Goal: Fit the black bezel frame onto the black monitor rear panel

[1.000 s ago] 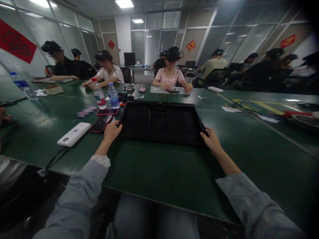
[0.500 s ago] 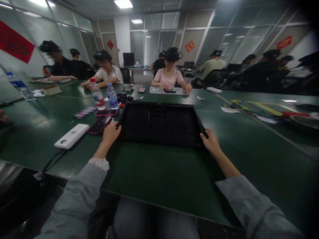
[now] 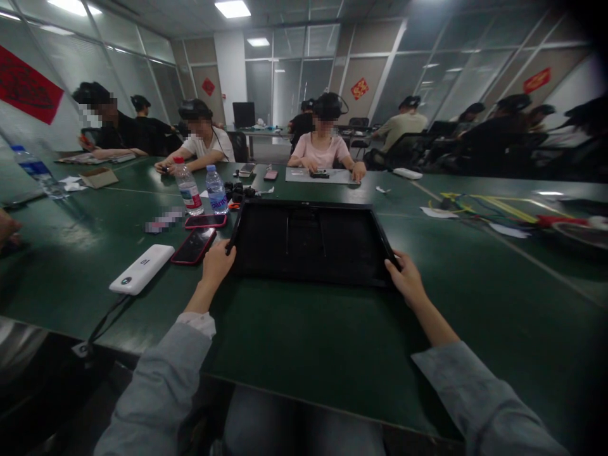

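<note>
A wide black tray-like panel (image 3: 266,237) with a raised rim lies in front of me, its far edge away from my body. Two thin lines run down its recessed middle, below a small rectangular detail. My left hand (image 3: 218,261) is closed round its left edge, with the fingers partly hidden by the rim. On the opposite side, my right hand (image 3: 405,275) grips the right edge, thumb on the near corner area. Close to my left hand lies a dark phone with a red edge (image 3: 194,246).
A white power bank (image 3: 142,269) with a black strap lies at left. Behind it are another phone (image 3: 205,221) and two water bottles (image 3: 190,190). Cables (image 3: 494,208) and papers lie at right. A person in pink (image 3: 320,149) sits across the green table (image 3: 313,335).
My view has shifted slightly, so the table items appear a little lower and to the right. Both hands keep their hold on the panel's sides.
</note>
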